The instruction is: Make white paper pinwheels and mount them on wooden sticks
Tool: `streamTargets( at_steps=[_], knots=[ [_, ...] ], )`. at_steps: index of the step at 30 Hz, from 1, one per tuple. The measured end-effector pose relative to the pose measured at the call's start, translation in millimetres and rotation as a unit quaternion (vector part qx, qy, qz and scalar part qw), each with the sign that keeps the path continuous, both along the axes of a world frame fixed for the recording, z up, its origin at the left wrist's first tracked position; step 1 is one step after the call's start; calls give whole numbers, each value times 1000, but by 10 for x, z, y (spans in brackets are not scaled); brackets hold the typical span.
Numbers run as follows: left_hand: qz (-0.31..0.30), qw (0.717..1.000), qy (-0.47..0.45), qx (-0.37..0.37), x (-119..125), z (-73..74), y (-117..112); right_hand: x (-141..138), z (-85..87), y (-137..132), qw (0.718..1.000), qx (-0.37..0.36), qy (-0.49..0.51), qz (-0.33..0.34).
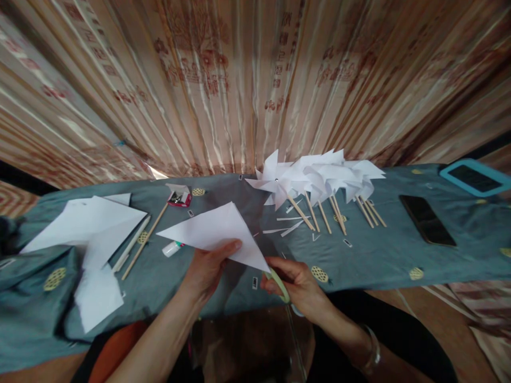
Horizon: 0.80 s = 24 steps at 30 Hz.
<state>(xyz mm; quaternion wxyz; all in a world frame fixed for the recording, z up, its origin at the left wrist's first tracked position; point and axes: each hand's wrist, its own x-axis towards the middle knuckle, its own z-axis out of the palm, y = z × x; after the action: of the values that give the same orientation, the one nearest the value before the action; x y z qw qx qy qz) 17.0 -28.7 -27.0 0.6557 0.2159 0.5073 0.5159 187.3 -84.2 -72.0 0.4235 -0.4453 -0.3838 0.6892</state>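
A white sheet of paper folded into a triangle (215,229) is pinched in my left hand (209,268), its thumb lying on top near the lower edge. My right hand (293,287) grips scissors with pale green handles (279,284) at the paper's right corner. The paper hides the scissor blades, so I cannot tell how far apart they are. Beyond the hands, white paper pinwheels (315,173) on wooden sticks (313,213) lie overlapping in a row. Thin cut paper strips (285,226) are scattered in front of them.
White paper sheets (107,223) lie on the left beside a loose wooden stick (146,242). Near them are a small open box of metal pieces (179,197) and a glue stick (172,248). A black phone (427,219) and a blue-framed tablet (475,176) rest at right. A curtain (255,85) hangs behind.
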Motion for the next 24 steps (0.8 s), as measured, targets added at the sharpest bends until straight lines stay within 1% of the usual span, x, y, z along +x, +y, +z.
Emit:
streamTargets(
  at_steps=[3, 6, 12, 20, 24],
  knots=[
    [1, 1000, 7, -10, 6, 5, -7, 13, -21, -5, 1000, 4, -7, 4],
    [-4, 1000, 5, -4, 7, -7, -19, 19, -23, -2, 1000, 5, -9, 4],
    [-8, 1000, 0, 3, 8, -33, -45, -10, -2, 2, 1000, 14, 20, -12],
    [-13, 1000, -2, 9, -1, -61, -41, -61, 33, -5, 999, -3, 21, -40],
    [-19, 1000, -8, 11, 0, -68, -49, -57, 27, -8, 999, -5, 20, -39]
  ],
)
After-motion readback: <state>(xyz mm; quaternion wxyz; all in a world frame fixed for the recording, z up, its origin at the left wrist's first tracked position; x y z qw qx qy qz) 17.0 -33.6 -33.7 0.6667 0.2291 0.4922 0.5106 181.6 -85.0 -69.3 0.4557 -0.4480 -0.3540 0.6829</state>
